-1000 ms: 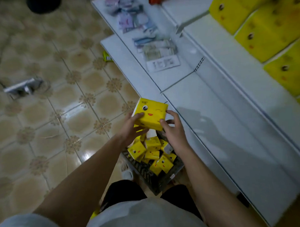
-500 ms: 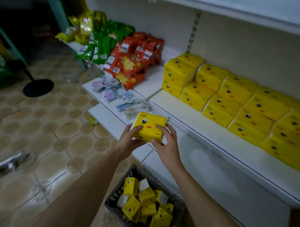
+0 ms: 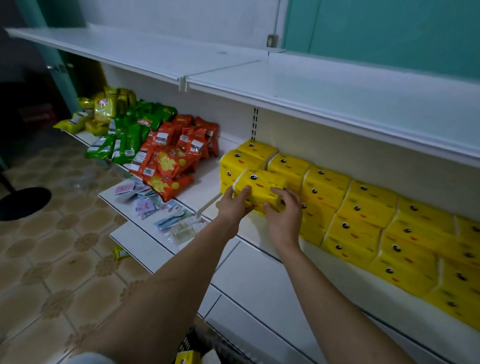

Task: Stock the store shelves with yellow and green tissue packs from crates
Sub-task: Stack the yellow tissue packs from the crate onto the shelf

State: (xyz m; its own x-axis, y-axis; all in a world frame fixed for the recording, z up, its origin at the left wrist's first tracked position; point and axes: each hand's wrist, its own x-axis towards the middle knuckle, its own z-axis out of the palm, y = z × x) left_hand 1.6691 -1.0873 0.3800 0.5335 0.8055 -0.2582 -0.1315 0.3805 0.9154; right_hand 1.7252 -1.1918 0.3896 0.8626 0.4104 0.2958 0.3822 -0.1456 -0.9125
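- A person held 1 yellow pack (image 3: pixel 261 189) in both hands at the left end of a shelf (image 3: pixel 261 237) in a shop.
- The left hand (image 3: pixel 234 206) gripped the pack's left end, thumb on top; the right hand (image 3: pixel 282 213) gripped its right end, fingers curled over the front edge. Neither hand was free.
- The pack lay directly ahead of the hands, its long axis running left to right along the shelf and its printed face turned upward.
- It sat in front of the stocked row (image 3: pixel 368 211) of matching packs, which stood 2 high against the back wall and ran off to the right.
- Whether the pack's underside touched the shelf could not be told; the hands hid it.
- The move to come appeared to turn on the bare strip of shelf just below the pack, in front of the row: both hands were about equally near, so a straight lowering would likely do.
- To the left lay snack bags (image 3: pixel 163 152) in red, green and yellow.
- The crate (image 3: pixel 198 341), with more packs in it, showed at the bottom edge near the person's feet.
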